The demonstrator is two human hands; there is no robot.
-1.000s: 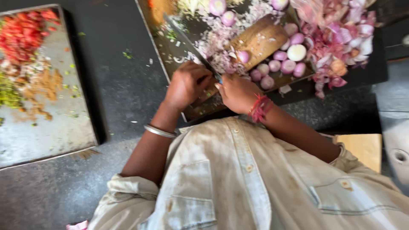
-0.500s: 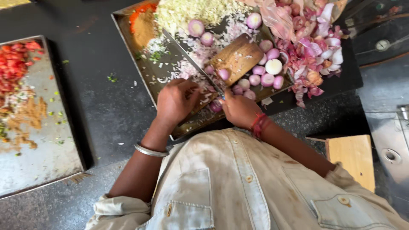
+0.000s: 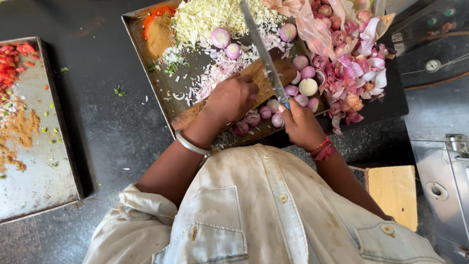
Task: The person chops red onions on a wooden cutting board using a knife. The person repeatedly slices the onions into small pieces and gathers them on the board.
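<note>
My right hand (image 3: 300, 124), with a red thread at the wrist, is shut on the handle of a long knife (image 3: 264, 54); the blade points away from me, over the wooden cutting board (image 3: 259, 78). With a metal bangle on its wrist, my left hand (image 3: 229, 100) rests curled on the board, and I cannot tell whether anything is under it. Peeled small onions (image 3: 293, 90) lie between my hands. Chopped onion (image 3: 220, 68) is scattered on the big metal tray (image 3: 132, 29) that carries the board.
The tray also holds shredded cabbage (image 3: 210, 17), orange powder (image 3: 159, 29) and a heap of pink onion skins (image 3: 351, 73). A second tray (image 3: 39, 161) at left has tomato bits (image 3: 14, 58). A wooden block (image 3: 393, 193) and metal equipment (image 3: 439, 181) are at right.
The knife has gone from lying low across the board beside my left hand to pointing away over the tray. My left hand has shifted onto the board. The view has moved closer.
</note>
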